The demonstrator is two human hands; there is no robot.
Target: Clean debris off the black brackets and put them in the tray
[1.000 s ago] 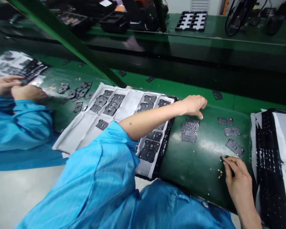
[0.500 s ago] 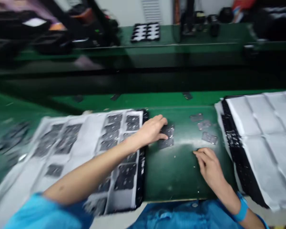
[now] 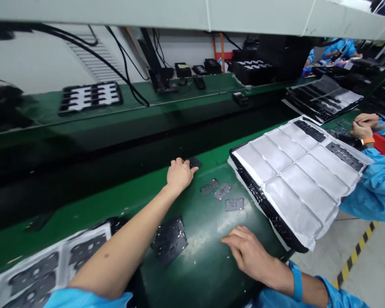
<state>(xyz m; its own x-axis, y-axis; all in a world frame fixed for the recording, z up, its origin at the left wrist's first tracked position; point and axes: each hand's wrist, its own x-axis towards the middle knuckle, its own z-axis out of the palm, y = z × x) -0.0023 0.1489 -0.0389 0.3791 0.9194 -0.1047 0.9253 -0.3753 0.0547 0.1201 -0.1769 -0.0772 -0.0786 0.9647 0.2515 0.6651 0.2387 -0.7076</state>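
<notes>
Left hand [image 3: 179, 174] has reached across green bench [image 3: 208, 265].

Your left hand [image 3: 179, 175] covers the near side of a small black part [image 3: 195, 162], so you cannot tell if the fingers grip it or only touch it. Your right hand [image 3: 248, 252] lies palm down and hides what is under it. The left tray [image 3: 114, 222] is cut by the bottom edge and partly behind your left forearm [image 3: 125, 248]. On the right tray [image 3: 263, 201] a white sheet [image 3: 295, 171] covers the compartments. The co-worker's hands [image 3: 364, 124] are too small to show what they hold
</notes>
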